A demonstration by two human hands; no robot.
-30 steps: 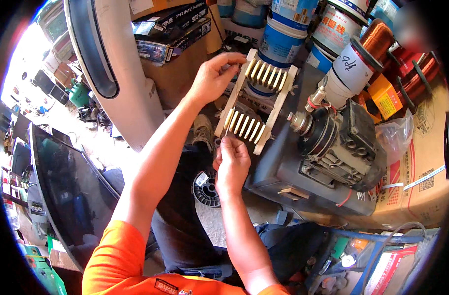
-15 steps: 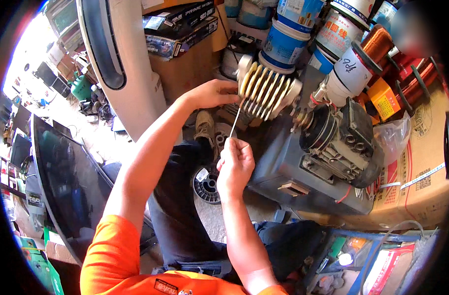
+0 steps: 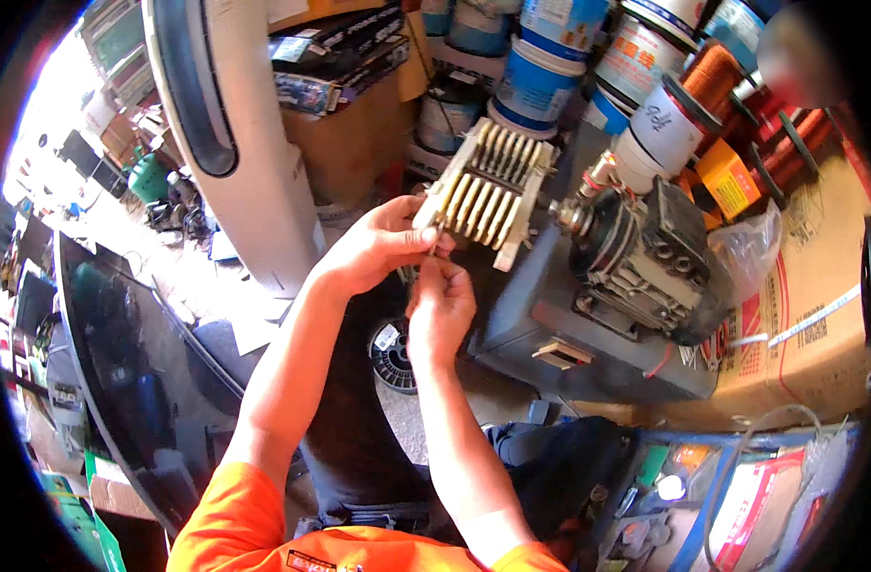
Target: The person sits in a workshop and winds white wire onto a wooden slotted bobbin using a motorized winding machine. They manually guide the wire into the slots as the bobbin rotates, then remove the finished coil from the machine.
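A slatted coil-winding former (image 3: 481, 202), with pale rods or ribs between two end bars, sits at the end of a motor's shaft. My left hand (image 3: 378, 250) is at the former's lower left corner, thumb and fingers pinched together around a thin cord. Just below it, my right hand (image 3: 442, 310) is closed, its fingertips pinching the same cord, and the two hands almost touch. Only a short bit of the cord shows between the fingers. The dark, grimy electric motor (image 3: 650, 267) rests to the right on a grey metal box (image 3: 521, 334).
Blue and white buckets (image 3: 540, 81) are stacked at the back. Spools of copper wire (image 3: 712, 81) and a cardboard box (image 3: 807, 353) stand at the right. A black spool (image 3: 391, 357) lies on the floor between my legs. A large dark screen (image 3: 130, 372) leans at the left.
The former has turned, now showing its slatted face flatter and lower. My left hand has come down from its end, and my right hand has moved up to meet it. The taut cord is mostly hidden.
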